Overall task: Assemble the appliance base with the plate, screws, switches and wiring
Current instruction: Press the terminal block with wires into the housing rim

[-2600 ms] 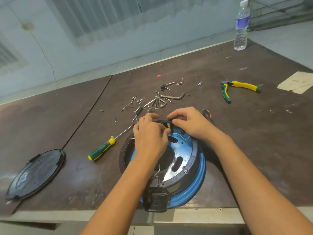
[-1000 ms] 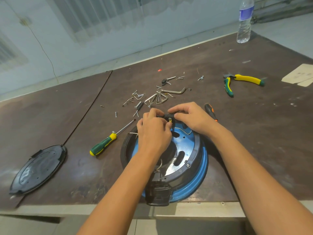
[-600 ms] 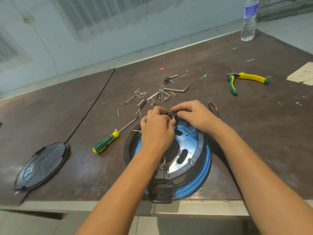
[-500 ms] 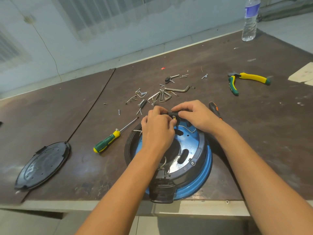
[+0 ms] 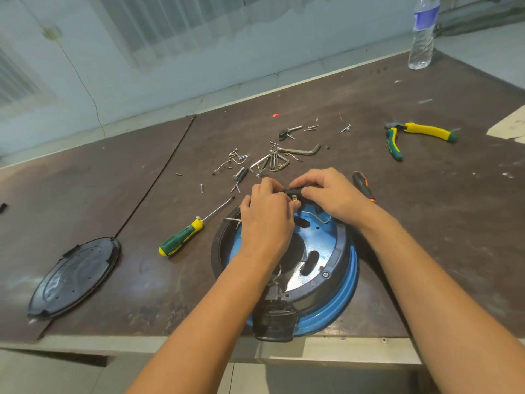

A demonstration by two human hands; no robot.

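Observation:
The round appliance base (image 5: 338, 282), blue with a black ring and a shiny metal plate (image 5: 312, 245) inside, lies upside down at the table's front edge. At its far rim sits a small black switch (image 5: 294, 191) with a brass terminal. My right hand (image 5: 329, 194) pinches the switch from the right. My left hand (image 5: 268, 214) has its fingers curled at the switch's left side, pinching at the terminal. A white wire (image 5: 318, 216) runs across the plate. Loose screws (image 5: 238, 163) lie scattered behind the base.
A green-and-yellow screwdriver (image 5: 184, 231) lies left of the base, a black round cover (image 5: 75, 275) further left. Hex keys (image 5: 301, 151), pliers (image 5: 412, 135), an orange-black tool handle (image 5: 362, 187) and a water bottle (image 5: 422, 32) lie beyond.
Both hands stay at the switch on the far rim with only small finger movements. The camera view has shifted slightly.

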